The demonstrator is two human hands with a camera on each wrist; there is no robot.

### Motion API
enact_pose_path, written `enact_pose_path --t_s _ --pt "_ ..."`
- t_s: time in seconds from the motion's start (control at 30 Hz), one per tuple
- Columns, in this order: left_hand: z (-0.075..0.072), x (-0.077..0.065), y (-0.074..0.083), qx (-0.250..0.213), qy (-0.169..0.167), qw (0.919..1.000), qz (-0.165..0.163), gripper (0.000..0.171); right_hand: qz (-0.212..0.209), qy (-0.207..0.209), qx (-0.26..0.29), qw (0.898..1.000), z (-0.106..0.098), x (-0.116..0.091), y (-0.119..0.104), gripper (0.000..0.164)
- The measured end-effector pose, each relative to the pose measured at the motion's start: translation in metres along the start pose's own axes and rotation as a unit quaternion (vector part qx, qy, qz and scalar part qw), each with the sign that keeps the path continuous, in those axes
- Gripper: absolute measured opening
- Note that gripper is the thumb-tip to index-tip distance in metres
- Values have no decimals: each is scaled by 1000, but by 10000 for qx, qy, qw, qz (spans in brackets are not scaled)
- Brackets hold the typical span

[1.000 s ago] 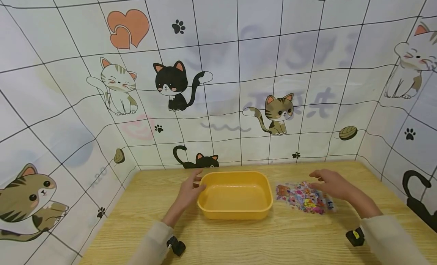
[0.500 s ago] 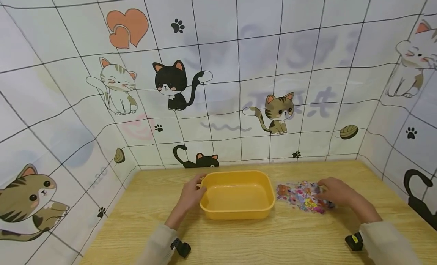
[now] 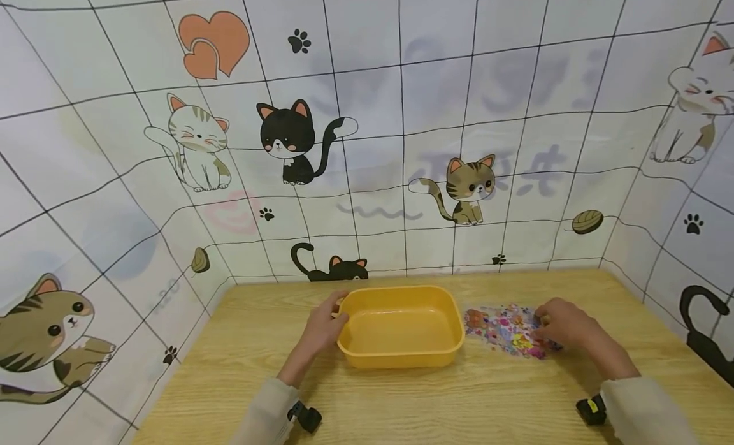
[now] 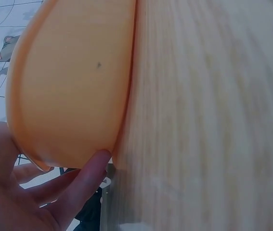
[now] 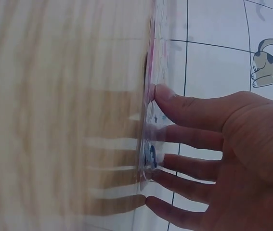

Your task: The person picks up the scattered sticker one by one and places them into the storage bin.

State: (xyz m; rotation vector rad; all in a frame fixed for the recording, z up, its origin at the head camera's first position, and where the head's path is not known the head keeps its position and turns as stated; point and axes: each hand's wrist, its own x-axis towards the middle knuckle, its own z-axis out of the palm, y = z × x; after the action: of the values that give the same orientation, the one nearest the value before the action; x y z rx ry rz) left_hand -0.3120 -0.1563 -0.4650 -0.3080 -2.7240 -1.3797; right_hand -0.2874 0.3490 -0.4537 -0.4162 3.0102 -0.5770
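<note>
A yellow plastic basin (image 3: 400, 362) stands upright on the wooden table. My left hand (image 3: 323, 325) is at its left end; in the left wrist view, relaxed fingers (image 4: 85, 185) touch the end wall of the basin (image 4: 78, 86). To the right of the basin lies a flat, clear plastic packet (image 3: 510, 330) with colourful cartoon figures. My right hand (image 3: 564, 325) is over the packet's right end. Seen in the right wrist view, the thumb and fingertips of the right hand (image 5: 213, 154) touch the thin packet (image 5: 150, 139), which lies flat on the table.
The table (image 3: 401, 407) meets a white wall cloth (image 3: 373, 177) with grid lines and printed cats at the back and sides. A small black wrist device (image 3: 306, 418) sits below the left sleeve, and another black device (image 3: 592, 410) by the right sleeve.
My left hand has come against the basin, which has shifted slightly right. My right hand has lowered onto the right end of the packet.
</note>
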Motion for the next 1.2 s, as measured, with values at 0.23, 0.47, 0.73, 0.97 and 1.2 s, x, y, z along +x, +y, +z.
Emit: enact_pose_path --t_s 0.23,0.47,0.73,0.97,1.2 --pt "1 -1 -1 18 5 10000 22 52 284 106 -94 9995 1 -2 -6 39" --pt "1 -2 -1 46 -44 10000 21 53 489 108 158 9986 2 -6 -14 31" --pt "0 0 -1 24 -142 9999 -68 54 698 244 244 9970 3 -7 -13 48" --pt "0 1 -2 10 -117 9999 -107 53 843 353 784 9927 4 -10 -11 34" --pt "-1 0 -2 -89 -182 9998 -75 55 850 258 839 9925 -1 -11 -8 12"
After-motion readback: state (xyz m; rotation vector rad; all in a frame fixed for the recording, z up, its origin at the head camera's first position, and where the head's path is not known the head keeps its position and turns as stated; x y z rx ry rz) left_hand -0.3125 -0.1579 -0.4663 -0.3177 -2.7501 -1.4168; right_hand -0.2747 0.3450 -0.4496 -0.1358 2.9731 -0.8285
